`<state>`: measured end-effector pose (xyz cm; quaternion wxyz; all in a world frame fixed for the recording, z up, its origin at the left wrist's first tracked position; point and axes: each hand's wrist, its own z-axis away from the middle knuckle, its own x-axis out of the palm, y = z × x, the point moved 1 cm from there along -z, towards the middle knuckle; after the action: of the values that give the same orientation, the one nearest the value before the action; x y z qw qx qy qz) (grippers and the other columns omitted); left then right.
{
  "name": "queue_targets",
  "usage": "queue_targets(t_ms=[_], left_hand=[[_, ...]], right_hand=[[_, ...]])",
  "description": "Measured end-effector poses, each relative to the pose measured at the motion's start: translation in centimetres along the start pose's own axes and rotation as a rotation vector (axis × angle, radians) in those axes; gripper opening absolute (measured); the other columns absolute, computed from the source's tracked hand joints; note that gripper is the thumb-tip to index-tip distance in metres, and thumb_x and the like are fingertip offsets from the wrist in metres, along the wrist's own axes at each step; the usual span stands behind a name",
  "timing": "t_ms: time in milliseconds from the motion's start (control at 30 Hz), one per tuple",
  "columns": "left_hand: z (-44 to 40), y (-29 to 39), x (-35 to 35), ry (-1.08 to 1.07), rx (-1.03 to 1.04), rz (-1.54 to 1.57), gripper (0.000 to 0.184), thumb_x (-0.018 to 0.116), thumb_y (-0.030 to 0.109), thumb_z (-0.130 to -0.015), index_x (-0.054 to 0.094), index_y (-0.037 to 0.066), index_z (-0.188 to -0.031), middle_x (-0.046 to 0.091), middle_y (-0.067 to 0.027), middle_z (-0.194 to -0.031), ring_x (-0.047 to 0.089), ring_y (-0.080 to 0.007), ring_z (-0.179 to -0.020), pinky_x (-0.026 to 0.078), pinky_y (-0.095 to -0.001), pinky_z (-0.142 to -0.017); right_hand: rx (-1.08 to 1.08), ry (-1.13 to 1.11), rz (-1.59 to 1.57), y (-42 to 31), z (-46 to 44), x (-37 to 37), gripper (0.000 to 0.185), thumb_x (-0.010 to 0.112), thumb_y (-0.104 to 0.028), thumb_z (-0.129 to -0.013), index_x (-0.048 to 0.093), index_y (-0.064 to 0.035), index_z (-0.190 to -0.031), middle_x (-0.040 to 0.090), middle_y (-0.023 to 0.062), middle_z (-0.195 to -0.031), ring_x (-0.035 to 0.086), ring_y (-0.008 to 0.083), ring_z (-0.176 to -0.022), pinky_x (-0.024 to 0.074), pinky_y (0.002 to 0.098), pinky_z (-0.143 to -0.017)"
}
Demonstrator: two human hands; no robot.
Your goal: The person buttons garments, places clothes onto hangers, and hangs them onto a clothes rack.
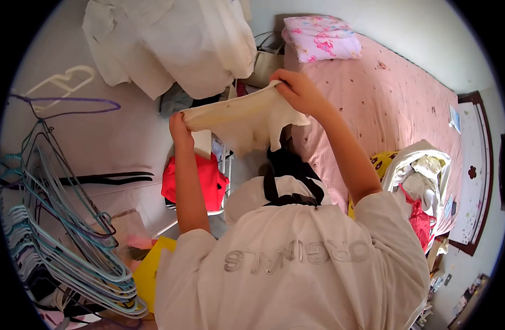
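A small cream-coloured garment (239, 118) is stretched between my two hands, its lower edge hanging loose in uneven points. My left hand (180, 131) is closed on its left upper corner. Higher up and further right, my right hand (301, 92) pinches the other upper corner, with the fingers wrapped round the fabric. The garment's exact kind is hard to make out. Below it, a red cloth (196, 181) lies on a white rack beside my left forearm. White shirts (175, 41) hang just beyond the garment.
Many hangers (71, 220) hang bunched at the left, near a purple hanger (71, 102). On the right is a bed (368, 110) with a pink sheet and a folded floral bundle (322, 38). A white-lined basket (393, 165) of clothes stands by my right elbow.
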<state>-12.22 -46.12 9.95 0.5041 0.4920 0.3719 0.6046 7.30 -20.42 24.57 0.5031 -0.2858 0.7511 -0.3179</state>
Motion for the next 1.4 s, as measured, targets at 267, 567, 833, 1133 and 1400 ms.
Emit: queue_targets(t_ms=[267, 567, 833, 1133, 1400], left_hand=[[2.4, 5.3, -1.9, 0.141, 0.957, -1.090, 0.020, 0.055, 0.011, -0.076, 0.060, 0.006, -0.096, 0.056, -0.0113, -0.088, 0.054, -0.0280, -0.078, 0.044, -0.0351, -0.069], [4.2, 4.8, -0.7, 0.043, 0.286, -0.174, 0.016, 0.047, 0.003, -0.081, 0.057, 0.000, -0.092, 0.058, -0.0032, -0.080, 0.053, -0.0121, -0.072, 0.043, -0.0232, -0.064], [7.8, 6.5, 1.0, 0.046, 0.527, -0.572, 0.007, 0.052, 0.004, -0.077, 0.053, 0.001, -0.084, 0.054, -0.0063, -0.068, 0.051, -0.0134, -0.061, 0.041, -0.0252, -0.057], [10.2, 6.9, 3.9, 0.056, 0.603, -0.728, 0.014, 0.054, 0.018, -0.082, 0.054, 0.004, -0.083, 0.057, -0.0134, -0.068, 0.056, -0.0297, -0.062, 0.043, -0.0350, -0.056], [9.9, 6.3, 4.0, 0.078, 0.689, -0.801, 0.011, 0.052, 0.013, -0.077, 0.055, 0.004, -0.083, 0.059, -0.0143, -0.073, 0.057, -0.0334, -0.067, 0.043, -0.0393, -0.058]], right_hand=[[-0.010, 0.084, 0.151, 0.5, 0.0, 1.1, 0.016, 0.048, -0.014, -0.075, 0.054, -0.0033, -0.085, 0.056, 0.0186, -0.073, 0.055, 0.0356, -0.070, 0.0427, 0.0417, -0.062], [0.059, -0.330, 0.310, 2.6, -1.2, 4.3, 0.019, 0.049, -0.015, -0.070, 0.056, -0.0051, -0.084, 0.058, 0.0180, -0.076, 0.056, 0.0358, -0.072, 0.0440, 0.0435, -0.064], [-0.319, -0.104, -0.275, -6.7, -9.0, 5.5, 0.064, 0.065, -0.026, -0.072, 0.037, 0.0021, -0.122, 0.052, 0.0198, -0.112, 0.052, 0.0295, -0.104, 0.0402, 0.0368, -0.087], [-0.493, -0.046, 0.127, -24.5, -18.0, 8.1, 0.031, 0.048, -0.022, -0.081, 0.051, -0.0019, -0.105, 0.060, 0.0173, -0.074, 0.058, 0.0344, -0.072, 0.0452, 0.0425, -0.064], [-0.446, 0.363, -0.021, -22.6, -19.5, 8.2, 0.021, 0.043, -0.018, -0.084, 0.058, -0.0034, -0.087, 0.059, 0.0186, -0.070, 0.057, 0.0363, -0.068, 0.0444, 0.0445, -0.061]])
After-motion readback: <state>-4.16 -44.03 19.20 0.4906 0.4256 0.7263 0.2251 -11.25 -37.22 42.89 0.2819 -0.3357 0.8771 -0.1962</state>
